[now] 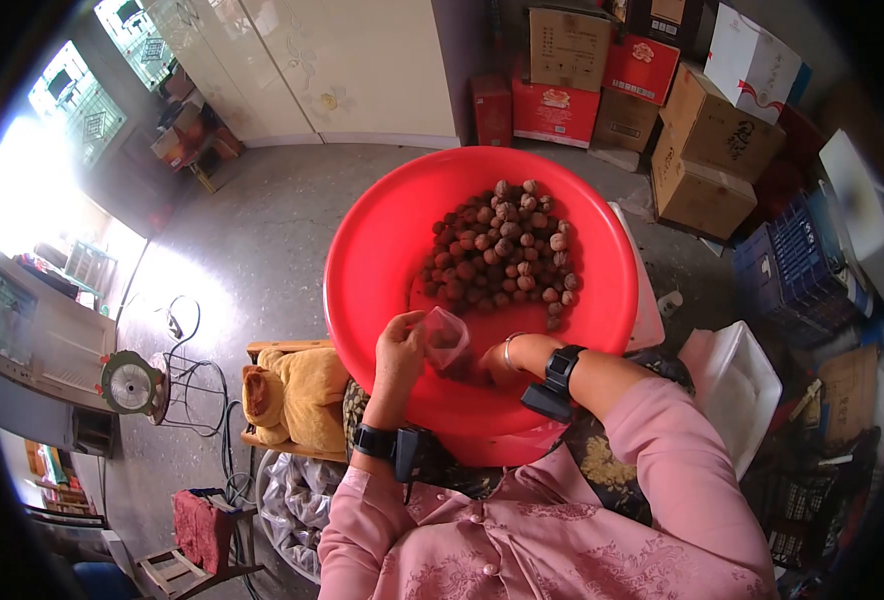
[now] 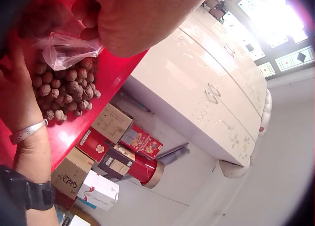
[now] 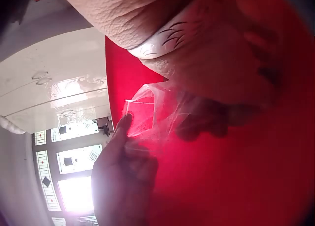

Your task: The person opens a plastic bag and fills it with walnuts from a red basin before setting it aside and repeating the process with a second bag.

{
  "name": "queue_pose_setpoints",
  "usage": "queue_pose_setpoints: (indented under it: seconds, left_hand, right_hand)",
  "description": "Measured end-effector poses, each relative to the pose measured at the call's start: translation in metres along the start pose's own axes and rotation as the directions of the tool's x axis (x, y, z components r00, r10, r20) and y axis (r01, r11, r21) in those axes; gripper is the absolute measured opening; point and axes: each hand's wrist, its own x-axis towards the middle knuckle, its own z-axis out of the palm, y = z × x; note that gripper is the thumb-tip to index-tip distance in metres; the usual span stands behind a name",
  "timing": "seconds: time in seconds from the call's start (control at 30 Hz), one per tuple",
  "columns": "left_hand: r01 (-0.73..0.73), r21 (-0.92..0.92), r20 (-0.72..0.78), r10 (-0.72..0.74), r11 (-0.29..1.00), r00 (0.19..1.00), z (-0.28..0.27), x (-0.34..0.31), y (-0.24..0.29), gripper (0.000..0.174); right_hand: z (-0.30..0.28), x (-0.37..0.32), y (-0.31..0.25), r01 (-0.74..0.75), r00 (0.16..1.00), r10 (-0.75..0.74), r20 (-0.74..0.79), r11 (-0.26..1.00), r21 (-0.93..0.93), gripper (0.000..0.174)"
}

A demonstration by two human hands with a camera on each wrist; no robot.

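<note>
A clear plastic bag (image 1: 446, 338) stands with its mouth spread above the near part of a red basin (image 1: 372, 250). My left hand (image 1: 400, 358) pinches the bag's rim between thumb and fingers, which the right wrist view shows from the side. Dark round walnuts show through the bag's lower part. Low in the basin, my right hand (image 1: 507, 362) is right beside the bag's bottom; its fingers are in shadow and I cannot tell what they hold. A heap of brown walnuts (image 1: 507, 245) lies at the basin's far side, beyond both hands.
Left of the basin, a tan plush thing (image 1: 307, 398) covers a wooden seat. A white foam box (image 1: 737, 390) stands to the right. Stacked cartons (image 1: 702, 165) and blue crates (image 1: 792, 265) line the right side. A small fan (image 1: 132, 382) is far left.
</note>
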Motion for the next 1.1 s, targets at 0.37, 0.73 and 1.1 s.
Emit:
queue_pose_setpoints:
  seconds: [0.37, 0.73, 1.1]
  left_hand:
    - [-0.010, 0.033, -0.028, 0.011, 0.999, 1.000, 0.002, -0.003, 0.003, 0.030]
    - [-0.036, 0.017, -0.009, 0.036, 0.999, 0.999, 0.002, -0.001, 0.001, 0.027]
    - [0.016, 0.149, -0.113, 0.001, 0.989, 0.994, 0.003, 0.000, -0.002, 0.021]
  right_hand:
    - [-0.066, -0.119, -0.023, 0.110, 0.962, 0.017, -0.272, 0.889, 0.445, 0.038]
    - [-0.062, -0.097, -0.028, 0.451, 0.652, 0.208, -0.729, 0.667, 0.594, 0.041]
    - [-0.049, -0.064, -0.025, 0.346, 0.541, 0.177, -0.822, 0.844, 0.409, 0.016]
